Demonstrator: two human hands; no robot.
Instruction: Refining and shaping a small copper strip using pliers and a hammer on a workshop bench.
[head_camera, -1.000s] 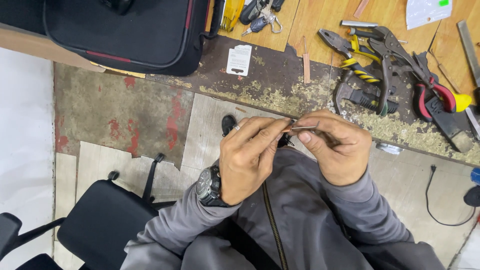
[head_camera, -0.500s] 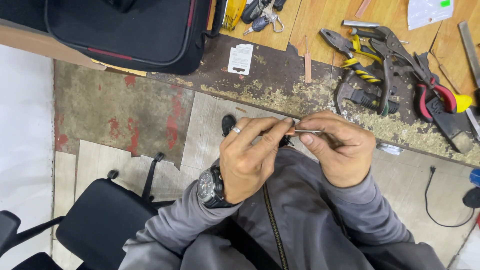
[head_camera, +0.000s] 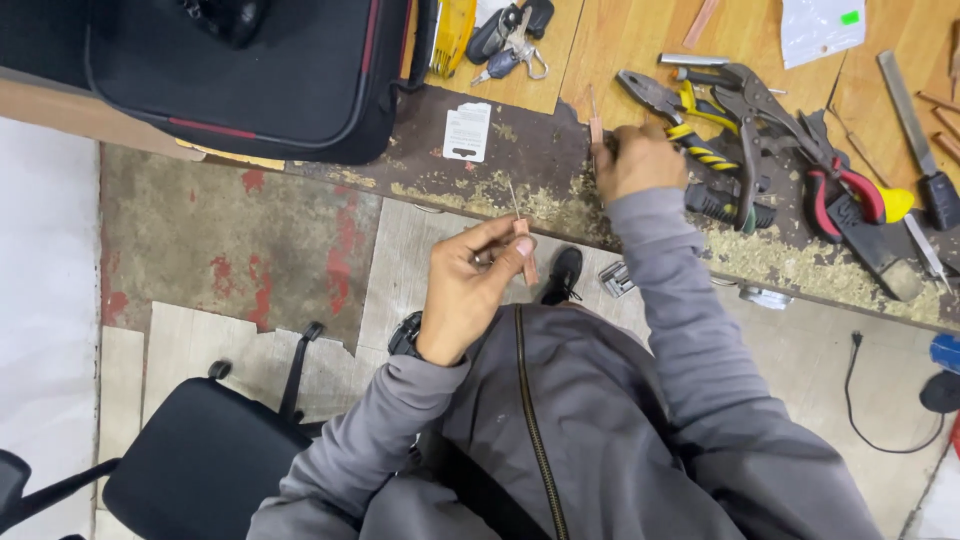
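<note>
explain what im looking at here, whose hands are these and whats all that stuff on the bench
This is one view from a camera worn on a person's head, looking down at their own arms in grey sleeves. The left hand pinches a small copper-coloured strip with a thin wire sticking up from it. The right hand reaches onto the workbench, at another thin copper strip beside the pliers. Further along lie locking pliers and a file; a black bag and keys sit to the left. A black chair stands below.
</note>
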